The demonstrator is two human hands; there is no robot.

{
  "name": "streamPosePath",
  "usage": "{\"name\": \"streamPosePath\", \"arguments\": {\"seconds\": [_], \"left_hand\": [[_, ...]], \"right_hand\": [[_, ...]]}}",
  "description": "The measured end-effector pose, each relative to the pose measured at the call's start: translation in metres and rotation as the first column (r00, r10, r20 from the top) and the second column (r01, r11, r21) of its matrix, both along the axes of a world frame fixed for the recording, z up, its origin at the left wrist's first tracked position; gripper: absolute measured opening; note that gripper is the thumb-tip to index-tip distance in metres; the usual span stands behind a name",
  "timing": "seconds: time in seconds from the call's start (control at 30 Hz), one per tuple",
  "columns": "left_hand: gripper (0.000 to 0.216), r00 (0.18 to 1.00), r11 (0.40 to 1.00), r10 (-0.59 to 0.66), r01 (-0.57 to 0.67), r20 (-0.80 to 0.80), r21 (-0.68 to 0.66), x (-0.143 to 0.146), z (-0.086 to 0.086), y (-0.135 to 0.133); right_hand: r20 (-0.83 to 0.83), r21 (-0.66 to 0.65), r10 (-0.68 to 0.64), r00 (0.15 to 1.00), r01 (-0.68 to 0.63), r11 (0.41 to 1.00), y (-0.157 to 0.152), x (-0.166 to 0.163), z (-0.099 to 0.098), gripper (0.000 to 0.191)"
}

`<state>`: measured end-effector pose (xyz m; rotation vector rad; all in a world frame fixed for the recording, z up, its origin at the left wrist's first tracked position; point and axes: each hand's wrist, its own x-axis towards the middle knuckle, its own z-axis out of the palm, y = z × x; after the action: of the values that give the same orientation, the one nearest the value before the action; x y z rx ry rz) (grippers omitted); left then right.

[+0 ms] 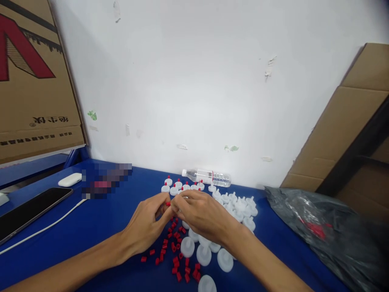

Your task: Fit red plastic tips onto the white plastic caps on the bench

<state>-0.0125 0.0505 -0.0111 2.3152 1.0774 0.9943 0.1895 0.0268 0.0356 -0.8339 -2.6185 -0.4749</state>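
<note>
My left hand [147, 221] is closed in a pinch, with a small red cap [168, 204] showing at its fingertips. Right beside it, my right hand [202, 211] has its fingers pressed together, and what they hold is hidden behind them. The two hands meet over loose red caps [174, 246] scattered on the blue table. White round lids with a nozzle [204, 254] lie under and around my right hand. Behind the hands stand several white lids with red tips [174, 190]. More white nozzle lids [240, 205] are heaped to the right.
A clear plastic bottle [209, 177] lies on its side against the wall. At left are a phone [33, 211], a white case [69, 179] and a white cable [45, 229]. A grey plastic bag [328, 231] covers the right side, by a cardboard box [343, 109].
</note>
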Motion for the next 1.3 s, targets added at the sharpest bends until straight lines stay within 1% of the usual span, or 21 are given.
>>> {"name": "streamPosePath", "arguments": {"seconds": [0.07,0.17,0.23,0.33,0.4,0.43,0.5,0.53,0.57,0.63,0.67,0.73,0.8,0.87,0.93,1.03,1.17,1.3], "left_hand": [[0.038,1.0,0.999,-0.018,0.018,-0.008,0.045,-0.002,-0.001,0.001],[0.038,0.993,0.99,-0.114,0.115,-0.018,0.079,-0.002,0.002,0.001],[0.039,0.99,0.988,-0.14,0.139,0.013,0.06,0.0,0.007,-0.001],[0.04,0.985,0.994,-0.111,0.112,0.131,0.002,0.004,0.013,-0.005],[0.043,0.973,0.996,-0.075,0.086,0.22,-0.04,0.003,0.014,-0.008],[0.044,0.968,0.996,-0.063,0.078,0.244,-0.05,0.002,0.014,-0.009],[0.046,0.963,0.996,-0.062,0.076,0.261,-0.046,-0.001,0.012,-0.01],[0.047,0.966,0.996,-0.076,0.087,0.246,-0.035,-0.002,0.011,-0.009],[0.047,0.972,0.995,-0.088,0.095,0.219,-0.021,-0.003,0.009,-0.008],[0.045,0.988,0.996,-0.088,0.09,0.13,-0.008,-0.002,0.005,-0.005],[0.043,0.994,0.997,-0.077,0.078,0.076,-0.012,-0.001,0.004,-0.003],[0.039,0.999,0.999,-0.03,0.03,-0.016,-0.029,0.002,0.002,0.001],[0.034,0.998,0.999,0.025,-0.027,-0.064,-0.031,0.003,0.003,0.004],[0.03,0.993,0.998,0.064,-0.064,-0.095,0.0,0.003,0.005,0.006],[0.028,0.99,0.997,0.071,-0.069,-0.119,0.022,0.002,0.007,0.008],[0.027,0.987,0.997,0.07,-0.068,-0.144,0.02,0.0,0.007,0.01],[0.027,0.98,0.996,0.094,-0.091,-0.173,0.024,0.0,0.003,0.013],[0.028,0.959,0.991,0.134,-0.131,-0.25,0.027,0.002,0.003,0.016]], "right_hand": [[0.013,-0.003,0.002,1.0,-0.002,1.0,-0.001,0.0,0.001,0.019],[0.014,-0.016,0.012,1.0,-0.012,1.0,-0.003,-0.001,0.004,0.018],[0.012,-0.029,0.032,0.999,-0.031,0.999,-0.003,-0.002,0.007,0.018],[-0.011,-0.048,0.034,0.999,-0.035,0.998,0.003,0.007,0.014,0.021],[-0.065,-0.055,-0.03,0.997,0.027,0.998,0.012,0.027,0.02,0.025],[-0.11,-0.058,-0.089,0.99,0.082,0.995,0.018,0.041,0.024,0.027],[-0.235,-0.07,-0.261,0.936,0.252,0.965,0.03,0.073,0.029,0.017],[-0.291,-0.085,-0.33,0.898,0.319,0.944,0.035,0.089,0.031,0.009],[-0.342,-0.1,-0.383,0.858,0.372,0.923,0.039,0.101,0.032,0.004],[-0.373,-0.15,-0.424,0.825,0.397,0.905,0.043,0.115,0.031,0.014],[-0.365,-0.181,-0.426,0.828,0.386,0.905,0.044,0.116,0.029,0.018],[-0.309,-0.255,-0.407,0.86,0.338,0.906,0.044,0.11,0.022,0.022],[-0.242,-0.324,-0.387,0.89,0.302,0.897,0.043,0.1,0.014,0.029],[-0.191,-0.369,-0.383,0.904,0.295,0.881,0.043,0.092,0.006,0.036],[-0.157,-0.39,-0.387,0.909,0.303,0.87,0.044,0.089,0.0,0.04],[-0.121,-0.402,-0.384,0.916,0.309,0.862,0.045,0.09,-0.005,0.044],[-0.099,-0.402,-0.388,0.916,0.32,0.858,0.045,0.093,-0.007,0.046],[-0.101,-0.402,-0.411,0.906,0.341,0.85,0.046,0.095,-0.008,0.05]]}}
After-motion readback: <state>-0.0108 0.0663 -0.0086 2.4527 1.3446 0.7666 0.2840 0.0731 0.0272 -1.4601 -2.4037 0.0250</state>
